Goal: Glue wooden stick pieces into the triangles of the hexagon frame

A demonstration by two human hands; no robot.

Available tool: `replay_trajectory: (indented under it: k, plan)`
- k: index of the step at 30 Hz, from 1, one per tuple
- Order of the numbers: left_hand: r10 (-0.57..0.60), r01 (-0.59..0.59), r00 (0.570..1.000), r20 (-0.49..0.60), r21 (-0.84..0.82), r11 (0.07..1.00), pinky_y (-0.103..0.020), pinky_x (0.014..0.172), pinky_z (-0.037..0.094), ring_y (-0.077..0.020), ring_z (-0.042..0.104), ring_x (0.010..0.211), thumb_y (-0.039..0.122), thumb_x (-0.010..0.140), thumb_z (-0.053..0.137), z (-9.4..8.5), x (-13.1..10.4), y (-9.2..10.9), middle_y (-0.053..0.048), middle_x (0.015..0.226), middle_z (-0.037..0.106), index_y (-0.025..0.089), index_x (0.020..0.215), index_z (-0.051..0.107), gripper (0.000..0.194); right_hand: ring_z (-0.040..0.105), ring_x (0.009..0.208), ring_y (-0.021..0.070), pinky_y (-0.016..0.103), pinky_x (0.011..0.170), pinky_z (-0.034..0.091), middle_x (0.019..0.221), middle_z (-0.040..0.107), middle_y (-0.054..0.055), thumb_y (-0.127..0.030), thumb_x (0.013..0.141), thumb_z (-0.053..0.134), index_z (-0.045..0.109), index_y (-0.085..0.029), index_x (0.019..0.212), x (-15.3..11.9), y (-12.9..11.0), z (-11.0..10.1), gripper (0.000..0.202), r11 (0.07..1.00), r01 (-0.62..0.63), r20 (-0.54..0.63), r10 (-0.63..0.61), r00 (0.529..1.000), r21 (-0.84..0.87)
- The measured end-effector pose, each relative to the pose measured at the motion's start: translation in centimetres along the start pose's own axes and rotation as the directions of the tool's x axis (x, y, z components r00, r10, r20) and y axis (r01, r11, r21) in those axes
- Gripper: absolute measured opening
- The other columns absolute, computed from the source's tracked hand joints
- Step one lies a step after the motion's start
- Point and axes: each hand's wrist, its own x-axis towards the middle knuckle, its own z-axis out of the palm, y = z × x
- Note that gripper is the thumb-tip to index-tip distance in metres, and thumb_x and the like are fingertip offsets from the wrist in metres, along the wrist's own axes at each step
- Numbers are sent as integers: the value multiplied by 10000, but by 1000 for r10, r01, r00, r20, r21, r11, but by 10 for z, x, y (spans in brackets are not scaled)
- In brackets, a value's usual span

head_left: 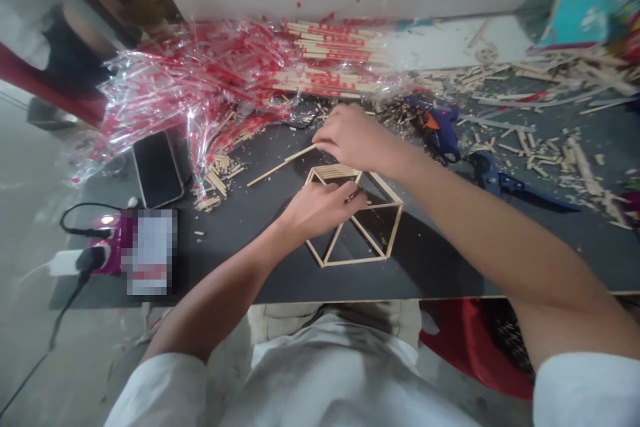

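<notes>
My right hand (350, 137) is closed in a pinch at the back of the frame, with the end of a thin wooden chopstick (273, 170) in its fingers. A second length overlaps that stick near the fingertips. Nearer to me, my left hand (323, 210) lies over a hexagonal frame (356, 261) made of glued wooden sticks, its fingers curled in on the upper part. The frame rests on the dark tabletop (225, 267), with several sticks side by side along its back edge. The left hand covers the frame's left and middle parts.
Crumpled red-and-clear wrappers (165, 80) and packed chopsticks (330, 83) pile up at the back. A blue glue gun (445, 127) and dark blue cutters (487, 173) lie to the right among wood scraps. Left are two phones (159, 170) and a purple power strip (111, 240).
</notes>
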Motion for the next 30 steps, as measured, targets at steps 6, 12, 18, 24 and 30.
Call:
replay_trajectory:
  k: [6,12,18,24,30]
  plan:
    - [-215,208,974,-68,-102,973,-260,528,324,-116,587,618,357,1142,361,-6,-8,-21,-19,806,666,238,1080,736,398,706,934,252,423,878,532,1020,812,58,-280,1000,603,808,-245,1002,-43,4,6,208,940,-102,-193,171,966,325]
    - [-296,264,938,-180,-184,947,-256,666,441,-145,673,755,364,1137,405,5,-11,-34,-41,850,704,195,1034,713,366,710,744,202,347,706,539,892,810,42,-397,1014,596,773,-250,942,-90,-25,16,240,860,-186,-282,349,894,475]
    - [-239,208,958,-159,-189,960,-258,689,479,-153,693,755,378,1135,417,7,-10,-33,-39,804,718,165,1001,702,381,723,756,201,346,714,559,887,812,20,-292,940,683,781,-270,943,-92,-28,28,101,811,-158,-294,376,879,563]
    - [-238,194,959,-156,-255,947,-280,796,536,-167,726,906,349,1119,475,6,-11,-39,-67,990,776,176,1052,705,295,711,814,222,384,771,556,935,802,43,-286,976,676,776,-267,965,-97,-14,29,102,850,-185,-288,360,887,493]
    - [-221,155,956,-192,-307,939,-279,800,542,-166,726,898,274,1087,550,11,-9,-37,-46,978,795,189,1090,733,201,685,962,257,444,884,544,1000,761,74,-287,1027,628,751,-273,974,-98,-14,32,135,944,-52,-353,171,920,324]
